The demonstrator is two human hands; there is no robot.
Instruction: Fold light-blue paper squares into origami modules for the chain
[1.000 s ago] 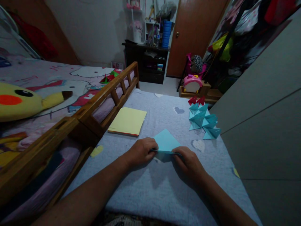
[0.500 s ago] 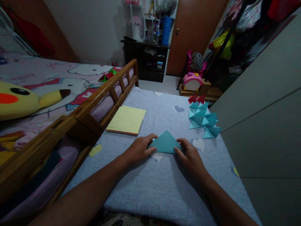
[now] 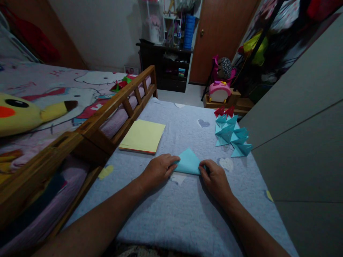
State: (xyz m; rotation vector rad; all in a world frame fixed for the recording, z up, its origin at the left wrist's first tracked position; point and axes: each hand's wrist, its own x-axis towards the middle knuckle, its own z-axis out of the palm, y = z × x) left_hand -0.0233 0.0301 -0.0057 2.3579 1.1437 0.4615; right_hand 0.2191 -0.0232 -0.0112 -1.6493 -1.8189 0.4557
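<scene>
A turquoise sheet of origami paper (image 3: 188, 162), folded to a triangle-like shape with its peak pointing away from me, lies over the bed cover. My left hand (image 3: 160, 169) pinches its left corner, thumb and fingers closed on it. At the right corner, my right hand (image 3: 214, 177) grips the paper between thumb and curled fingertips. Both corners are hidden under the fingers. Beyond my left hand rests a stack of square paper (image 3: 143, 136), yellow on top. Several folded turquoise paper pieces (image 3: 226, 130) stand past my right hand, with red folded pieces (image 3: 223, 111) behind them.
A wooden bed rail (image 3: 120, 103) runs along the left, with a yellow plush toy (image 3: 21, 114) on the bed beyond it. A pale cabinet (image 3: 302, 142) borders the right side. At the far end are a dark cabinet (image 3: 163, 66) and a pink toy case (image 3: 219, 92).
The turquoise paper now looks lighter and its outline has altered at the sides. Both hands have closed more tightly at its corners, fingers curling in. The view has shifted slightly.
</scene>
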